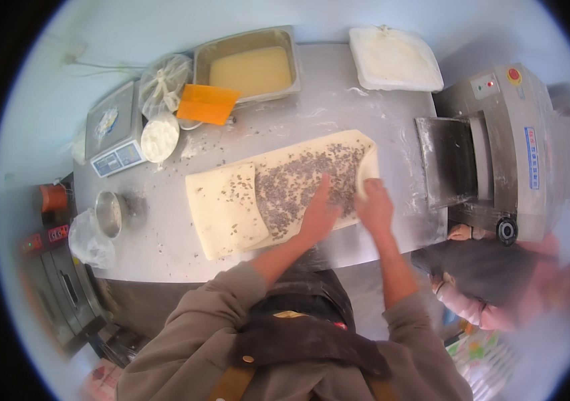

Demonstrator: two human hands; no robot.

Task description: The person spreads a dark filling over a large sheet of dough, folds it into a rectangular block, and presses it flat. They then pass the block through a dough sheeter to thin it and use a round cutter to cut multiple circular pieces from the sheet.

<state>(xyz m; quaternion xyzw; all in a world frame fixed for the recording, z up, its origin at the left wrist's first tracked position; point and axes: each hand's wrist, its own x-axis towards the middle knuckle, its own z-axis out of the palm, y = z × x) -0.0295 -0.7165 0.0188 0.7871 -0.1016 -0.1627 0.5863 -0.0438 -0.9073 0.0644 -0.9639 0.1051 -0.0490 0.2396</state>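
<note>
- On the steel table (144,250), within reach, the dough sheet (224,200) is laid out; left end folded inward, dark bits (285,187) scattered across the middle.
- Left hand (320,217) is held over the bits, fingers extended, nothing gripped; contact cannot be told.
- Right end of the sheet is turned up, its edge apparently pinched by the right hand (376,208); finger closure is blurred.
- Step judged: right end being folded over the bits. Next move seems to call for the flap to be laid flat, with no bits spilled.
- Left side: steel bowl (103,214), contents unclear.
- Farther: white bowl (156,156) is heaped with white powder (160,134).
- Far edge: steel pan (245,44) is part-filled with pale yellow paste (251,70); wrapped white container (405,83), contents not identifiable.
</note>
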